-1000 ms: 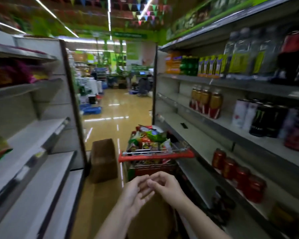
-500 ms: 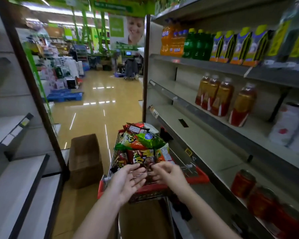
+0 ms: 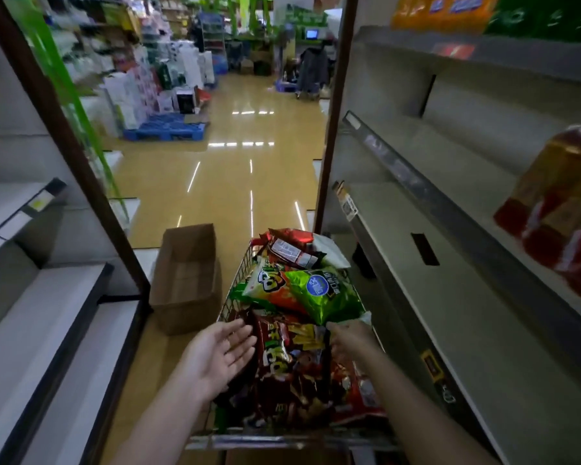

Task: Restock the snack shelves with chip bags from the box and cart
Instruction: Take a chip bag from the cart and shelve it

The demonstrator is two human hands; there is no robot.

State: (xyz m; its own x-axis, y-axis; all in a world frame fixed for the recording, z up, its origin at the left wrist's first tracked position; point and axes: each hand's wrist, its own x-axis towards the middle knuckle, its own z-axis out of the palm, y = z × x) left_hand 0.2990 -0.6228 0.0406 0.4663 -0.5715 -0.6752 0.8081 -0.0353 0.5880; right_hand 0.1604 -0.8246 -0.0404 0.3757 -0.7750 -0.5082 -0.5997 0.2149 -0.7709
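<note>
Two containers sit in the aisle: a cardboard box (image 3: 186, 276) on the floor to the left, flaps open, its contents not visible, and a wire cart (image 3: 239, 273) heaped with chip bags (image 3: 289, 360). The left hand (image 3: 220, 355) reaches flat-fingered and relaxed to the dark red bag's edge; the right hand (image 3: 349, 340) lies at the bags' right side, fingers hidden, so I cannot tell its grip. Bare grey shelves (image 3: 44, 330) flank a glossy tan floor (image 3: 228, 182). Amber bottles (image 3: 560, 203) stand far right; a blue pallet (image 3: 168, 130) lies beyond.
</note>
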